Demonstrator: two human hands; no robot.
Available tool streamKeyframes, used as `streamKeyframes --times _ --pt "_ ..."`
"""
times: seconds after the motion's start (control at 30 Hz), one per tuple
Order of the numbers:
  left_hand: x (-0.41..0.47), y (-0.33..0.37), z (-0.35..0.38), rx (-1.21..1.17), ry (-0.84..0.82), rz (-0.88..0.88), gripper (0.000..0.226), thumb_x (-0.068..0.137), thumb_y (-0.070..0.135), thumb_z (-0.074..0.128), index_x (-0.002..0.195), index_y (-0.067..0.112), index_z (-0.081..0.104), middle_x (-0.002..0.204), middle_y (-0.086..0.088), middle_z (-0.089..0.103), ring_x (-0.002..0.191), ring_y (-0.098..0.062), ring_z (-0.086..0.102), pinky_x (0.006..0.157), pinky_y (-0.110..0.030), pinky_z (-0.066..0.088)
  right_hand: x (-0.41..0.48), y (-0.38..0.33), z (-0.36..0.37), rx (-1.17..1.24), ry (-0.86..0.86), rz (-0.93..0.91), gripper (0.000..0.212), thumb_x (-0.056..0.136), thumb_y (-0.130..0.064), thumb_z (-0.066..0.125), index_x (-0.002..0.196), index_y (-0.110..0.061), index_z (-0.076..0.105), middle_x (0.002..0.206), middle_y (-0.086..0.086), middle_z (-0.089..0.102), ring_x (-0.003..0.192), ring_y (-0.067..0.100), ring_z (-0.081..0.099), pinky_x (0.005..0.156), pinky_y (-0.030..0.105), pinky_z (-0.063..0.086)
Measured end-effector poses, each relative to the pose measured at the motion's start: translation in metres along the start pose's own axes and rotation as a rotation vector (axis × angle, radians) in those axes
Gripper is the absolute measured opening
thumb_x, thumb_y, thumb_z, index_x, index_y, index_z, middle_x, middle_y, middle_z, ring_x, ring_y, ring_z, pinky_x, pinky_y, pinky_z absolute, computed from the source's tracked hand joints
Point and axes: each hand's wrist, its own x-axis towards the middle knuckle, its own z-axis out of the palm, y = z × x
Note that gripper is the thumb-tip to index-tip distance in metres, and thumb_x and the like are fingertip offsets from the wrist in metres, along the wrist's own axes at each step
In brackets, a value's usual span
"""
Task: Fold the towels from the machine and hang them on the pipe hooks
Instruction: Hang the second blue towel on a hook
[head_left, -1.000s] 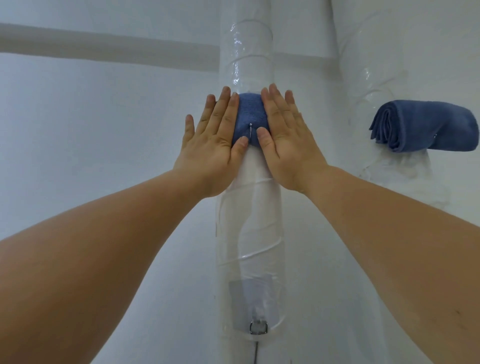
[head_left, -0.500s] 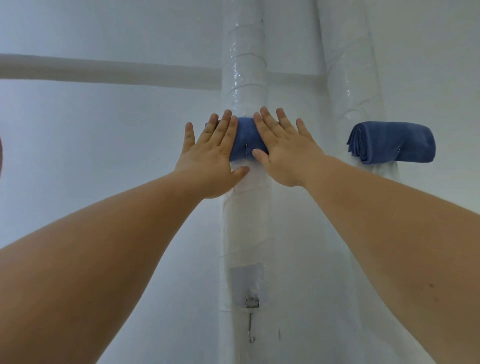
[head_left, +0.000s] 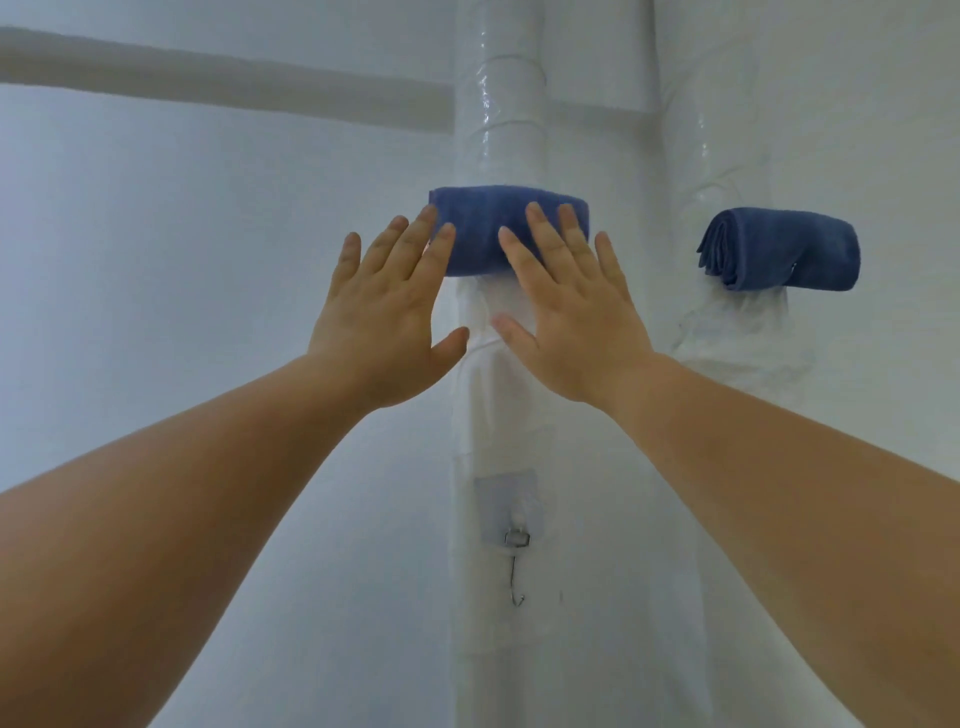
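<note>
The left hand (head_left: 387, 317) and right hand (head_left: 569, 322) are flat with fingers spread, fingertips laid against a folded blue towel (head_left: 488, 218) hanging across the middle pipe (head_left: 511, 104), above a metal hook (head_left: 516, 571), while a second towel (head_left: 779, 249) hangs on the neighbouring pipe (head_left: 691, 130).

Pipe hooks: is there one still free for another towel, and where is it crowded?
Free: the bare metal hook low on the middle pipe, below both wrists, and the wall left of that pipe under the horizontal pipe. Crowded: higher up, where the left hand and right hand spread over the folded towel; the right pipe carries a second towel.
</note>
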Motion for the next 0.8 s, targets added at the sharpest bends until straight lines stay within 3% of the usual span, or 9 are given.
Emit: streamKeyframes --times 0.17,0.43,0.6,0.8 --pt "-0.035 -0.044 0.010 -0.128 -0.011 0.021 0.088 0.095 0.062 0.040 0.161 0.023 -0.001 0.171 -0.001 -0.008 0.158 -0.024 -0.004 0.127 -0.052 0.001 -0.021 -0.054 0.001 -0.187 -0.058 0.045 0.075 0.100 -0.060 0.025 0.161 -0.022 0.002 0.169 0.006 -0.006 0.155 0.028 -0.010 0.125 0.055 0.002" --pt "-0.114 -0.083 0.047 -0.367 -0.233 0.181 0.090 0.093 0.066 0.036 0.161 0.027 -0.007 0.169 -0.001 -0.017 0.157 -0.025 -0.011 0.125 -0.056 -0.002 -0.069 -0.140 -0.006 -0.332 -0.424 0.261 0.076 0.099 -0.063 0.022 0.160 -0.027 -0.004 0.168 0.003 -0.017 0.154 0.026 -0.019 0.124 0.053 -0.005" --pt "-0.160 -0.076 0.056 -0.517 -0.357 0.246 0.089 0.092 0.066 0.037 0.161 0.026 -0.003 0.170 -0.002 -0.012 0.157 -0.027 -0.008 0.126 -0.056 0.001 -0.121 -0.174 -0.026 -0.340 -0.572 0.360 0.074 0.098 -0.065 0.022 0.160 -0.031 -0.002 0.168 0.000 -0.018 0.154 0.023 -0.020 0.124 0.053 -0.004" --pt "-0.242 -0.035 0.053 -0.744 -0.502 0.319 0.085 0.091 0.060 0.052 0.160 0.025 0.017 0.170 -0.005 0.006 0.156 -0.031 0.007 0.125 -0.054 0.007 -0.225 -0.211 -0.065 -0.340 -0.775 0.565 0.073 0.098 -0.067 0.025 0.159 -0.034 0.003 0.169 0.001 -0.013 0.155 0.024 -0.012 0.125 0.051 -0.003"
